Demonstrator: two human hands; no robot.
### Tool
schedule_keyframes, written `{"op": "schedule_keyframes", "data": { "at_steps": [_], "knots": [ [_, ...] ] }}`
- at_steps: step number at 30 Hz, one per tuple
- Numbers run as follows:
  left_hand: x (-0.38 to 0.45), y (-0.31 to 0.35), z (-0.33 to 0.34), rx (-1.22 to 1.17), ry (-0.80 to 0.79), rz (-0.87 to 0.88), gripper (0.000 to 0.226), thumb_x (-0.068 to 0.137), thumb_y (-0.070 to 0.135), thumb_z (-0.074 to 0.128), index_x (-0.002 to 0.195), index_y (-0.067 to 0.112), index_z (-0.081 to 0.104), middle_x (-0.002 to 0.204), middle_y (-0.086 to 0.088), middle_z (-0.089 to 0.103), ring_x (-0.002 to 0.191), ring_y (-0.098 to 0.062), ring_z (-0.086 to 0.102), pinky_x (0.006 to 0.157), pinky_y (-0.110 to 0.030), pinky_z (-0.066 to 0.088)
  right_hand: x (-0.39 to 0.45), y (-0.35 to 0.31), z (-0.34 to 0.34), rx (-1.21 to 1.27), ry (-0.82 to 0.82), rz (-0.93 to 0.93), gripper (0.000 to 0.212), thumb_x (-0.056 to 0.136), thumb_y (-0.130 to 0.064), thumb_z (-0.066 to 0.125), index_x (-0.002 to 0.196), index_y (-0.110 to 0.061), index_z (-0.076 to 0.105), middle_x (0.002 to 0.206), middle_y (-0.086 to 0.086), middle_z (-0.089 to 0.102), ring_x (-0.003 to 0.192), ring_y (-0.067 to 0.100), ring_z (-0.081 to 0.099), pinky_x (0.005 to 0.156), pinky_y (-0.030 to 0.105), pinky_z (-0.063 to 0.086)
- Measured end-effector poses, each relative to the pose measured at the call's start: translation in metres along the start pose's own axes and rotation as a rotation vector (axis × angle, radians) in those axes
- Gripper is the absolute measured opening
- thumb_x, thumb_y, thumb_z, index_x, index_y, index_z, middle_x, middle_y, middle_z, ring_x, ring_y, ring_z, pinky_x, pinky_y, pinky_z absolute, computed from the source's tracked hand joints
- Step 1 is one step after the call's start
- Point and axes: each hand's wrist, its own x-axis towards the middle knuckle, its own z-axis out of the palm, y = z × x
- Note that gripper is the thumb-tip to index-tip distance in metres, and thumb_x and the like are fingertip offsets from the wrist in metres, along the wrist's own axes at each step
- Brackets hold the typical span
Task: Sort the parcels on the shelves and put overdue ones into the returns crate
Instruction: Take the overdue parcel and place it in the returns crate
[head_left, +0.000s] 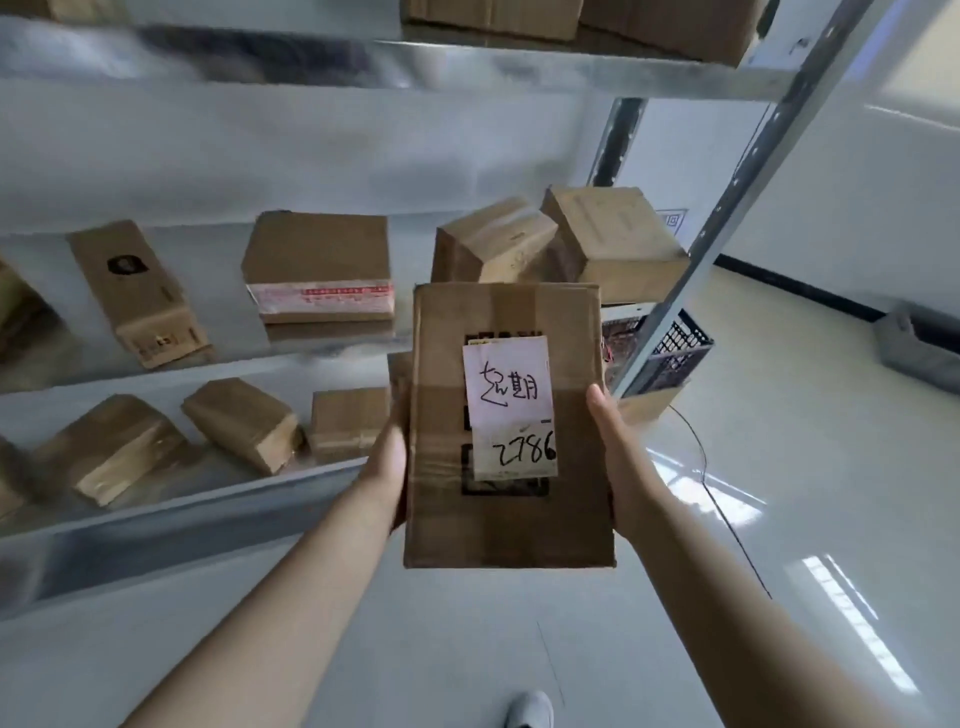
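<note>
I hold a flat brown cardboard parcel (519, 519) in front of me, its face turned up. A white handwritten label (509, 405) with characters and the number 2786 is stuck on it. My left hand (387, 462) grips its left edge and my right hand (615, 457) grips its right edge. Behind the parcel's upper right, a black lattice crate (675, 348) stands on the floor beyond the shelf post, mostly hidden. Several other brown parcels lie on the metal shelves, among them one with red-and-white tape (319, 270) and a long one (137, 293).
The shelf unit's slanted metal post (727, 208) runs down to the right of the parcel. Two tilted boxes (561, 244) sit at the shelf's right end. A thin cable (727, 519) crosses the glossy grey floor, and a grey object (919, 343) lies by the wall. My shoe (530, 709) shows at the bottom.
</note>
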Motion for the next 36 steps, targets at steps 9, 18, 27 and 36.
{"op": "schedule_keyframes", "data": {
  "at_steps": [9, 18, 27, 36],
  "knots": [
    [0.080, -0.102, 0.150, 0.046, -0.105, -0.224, 0.049, 0.101, 0.044, 0.043, 0.078, 0.011, 0.071, 0.067, -0.007, 0.073, 0.053, -0.017, 0.070, 0.048, -0.022, 0.052, 0.020, 0.028, -0.186, 0.077, 0.278, 0.120, 0.037, 0.099, -0.042, 0.052, 0.128, -0.019, 0.055, 0.117, 0.012, 0.072, 0.107, 0.030, 0.070, 0.095, 0.048, 0.055],
    [0.150, -0.184, 0.353, 0.224, -0.239, -0.301, 0.071, 0.090, 0.073, 0.030, 0.122, 0.022, 0.067, 0.121, -0.009, 0.070, 0.112, -0.029, 0.066, 0.099, -0.048, 0.048, 0.079, -0.001, -0.413, 0.080, 0.372, 0.138, 0.049, 0.094, -0.045, 0.061, 0.131, -0.015, 0.055, 0.111, 0.010, 0.074, 0.096, 0.023, 0.074, 0.073, 0.032, 0.060],
    [0.267, -0.192, 0.465, 0.335, -0.237, -0.221, 0.088, 0.062, 0.083, 0.066, 0.135, 0.036, 0.053, 0.140, 0.007, 0.055, 0.130, -0.020, 0.048, 0.112, -0.051, 0.035, 0.200, -0.051, -0.523, 0.070, 0.329, 0.136, 0.040, 0.096, -0.036, 0.060, 0.132, -0.019, 0.056, 0.117, 0.011, 0.072, 0.104, 0.029, 0.071, 0.082, 0.040, 0.059],
    [0.417, -0.160, 0.547, 0.160, -0.101, -0.172, 0.051, 0.087, 0.036, 0.070, 0.129, 0.025, 0.044, 0.120, -0.004, 0.067, 0.108, -0.024, 0.065, 0.090, -0.044, 0.053, 0.371, -0.100, -0.581, 0.017, 0.219, 0.179, 0.051, 0.084, -0.019, 0.064, 0.135, -0.022, 0.055, 0.123, 0.006, 0.070, 0.106, 0.027, 0.070, 0.088, 0.043, 0.057]
  ]
}}
